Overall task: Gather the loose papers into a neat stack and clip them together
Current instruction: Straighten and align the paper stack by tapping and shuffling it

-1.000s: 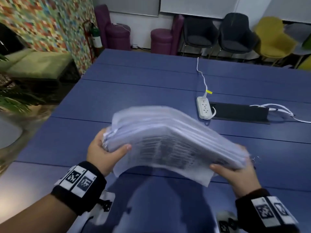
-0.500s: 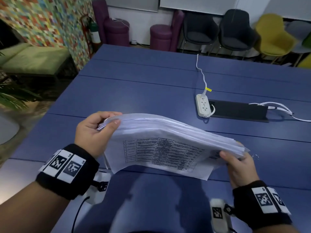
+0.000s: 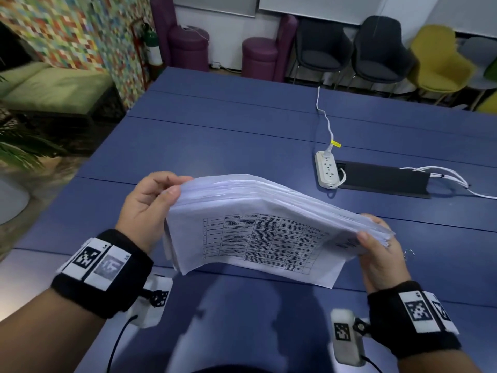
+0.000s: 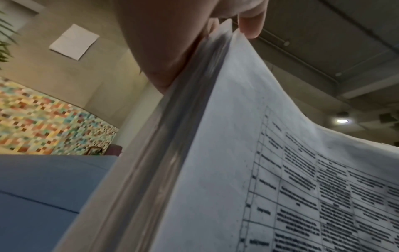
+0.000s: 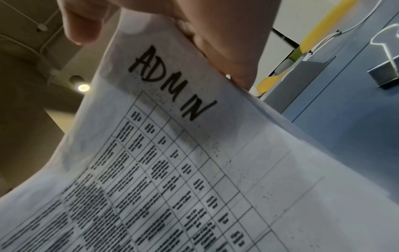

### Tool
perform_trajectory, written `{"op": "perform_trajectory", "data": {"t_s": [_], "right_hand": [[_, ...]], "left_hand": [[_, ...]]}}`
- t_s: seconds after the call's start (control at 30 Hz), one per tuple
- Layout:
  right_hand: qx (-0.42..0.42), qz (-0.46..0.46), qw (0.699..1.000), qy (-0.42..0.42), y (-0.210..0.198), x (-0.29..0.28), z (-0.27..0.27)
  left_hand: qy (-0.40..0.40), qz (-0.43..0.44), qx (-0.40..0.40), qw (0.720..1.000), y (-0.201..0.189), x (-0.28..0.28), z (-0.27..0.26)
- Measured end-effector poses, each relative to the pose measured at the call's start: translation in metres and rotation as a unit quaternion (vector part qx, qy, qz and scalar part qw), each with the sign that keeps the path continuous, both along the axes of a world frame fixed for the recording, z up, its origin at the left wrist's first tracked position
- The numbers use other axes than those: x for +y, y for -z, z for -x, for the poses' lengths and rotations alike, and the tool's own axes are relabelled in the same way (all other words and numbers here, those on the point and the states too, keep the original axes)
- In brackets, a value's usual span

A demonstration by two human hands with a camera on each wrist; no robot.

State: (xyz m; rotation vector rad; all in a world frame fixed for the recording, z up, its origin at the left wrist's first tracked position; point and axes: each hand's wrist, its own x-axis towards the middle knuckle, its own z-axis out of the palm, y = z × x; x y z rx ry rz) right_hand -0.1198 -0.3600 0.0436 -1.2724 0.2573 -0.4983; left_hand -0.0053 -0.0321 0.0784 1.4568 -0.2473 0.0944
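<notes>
A thick stack of white papers (image 3: pixel 255 219) stands on its long edge on the blue table (image 3: pixel 215 135), tilted toward me, with a printed table on the near sheet. My left hand (image 3: pixel 153 203) grips the stack's left end, thumb on the near side. My right hand (image 3: pixel 376 246) grips the right end. In the left wrist view the stack's layered edge (image 4: pixel 172 153) runs down from my fingers (image 4: pixel 248 25). In the right wrist view the near sheet of the papers (image 5: pixel 194 170) reads "ADMIN". A metal binder clip (image 5: pixel 386 68) lies on the table beside my right hand; its wire loop (image 3: pixel 408 253) peeks out there.
A white power strip (image 3: pixel 328 170) with its cable lies at the back right, next to a black cable hatch (image 3: pixel 384 179) and white cords (image 3: pixel 443 176). Chairs and purple stools stand beyond the table's far edge. A patterned wall and a green sofa are on the left.
The stack came down from a raised, bowed hold to standing on its edge on the table. My left hand shifted its grip to the upper left corner. Both hands still hold it.
</notes>
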Motion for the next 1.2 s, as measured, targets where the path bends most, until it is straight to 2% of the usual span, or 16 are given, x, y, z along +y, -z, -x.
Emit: {"op": "perform_trajectory", "data": {"t_s": [0.23,0.37,0.43,0.63,0.67,0.8,0.9,0.97,1.07,1.13,1.2], "right_hand": [[0.007,-0.040,0.998,0.049,-0.005,0.002,-0.002],[0.024,-0.039,0.997,0.069,-0.007,0.000,-0.005],[0.033,-0.039,0.996,0.075,-0.011,0.001,-0.007],[0.089,-0.006,0.991,0.103,-0.008,-0.008,-0.010],[0.086,-0.004,0.992,0.093,-0.005,-0.011,-0.011],[0.070,-0.018,0.995,-0.071,0.007,-0.021,-0.008],[0.107,0.050,0.990,-0.078,0.013,-0.008,-0.008],[0.117,0.074,0.990,-0.004,0.008,0.006,-0.009],[0.050,0.059,0.996,0.047,-0.005,0.010,-0.002],[0.007,0.155,0.987,0.038,-0.023,0.009,0.011],[-0.032,0.213,0.976,-0.017,-0.038,0.007,0.029]], "left_hand": [[-0.029,-0.001,0.025,0.999,0.006,0.002,-0.005],[0.063,0.037,-0.012,0.997,0.013,0.010,-0.005],[0.086,0.012,-0.033,0.996,0.015,0.012,-0.003],[0.051,-0.057,-0.036,0.996,0.024,0.013,0.002],[0.055,-0.069,-0.022,0.996,0.026,0.014,0.001],[0.083,-0.082,0.079,0.990,0.041,0.018,-0.007],[0.052,-0.101,0.140,0.984,0.044,0.003,-0.005],[0.005,-0.107,0.134,0.985,0.041,-0.010,-0.002],[-0.030,-0.070,0.091,0.993,0.024,-0.011,0.004],[-0.009,-0.048,0.023,0.999,0.012,0.002,0.008],[0.002,-0.051,-0.005,0.999,0.010,0.020,0.011]]}}
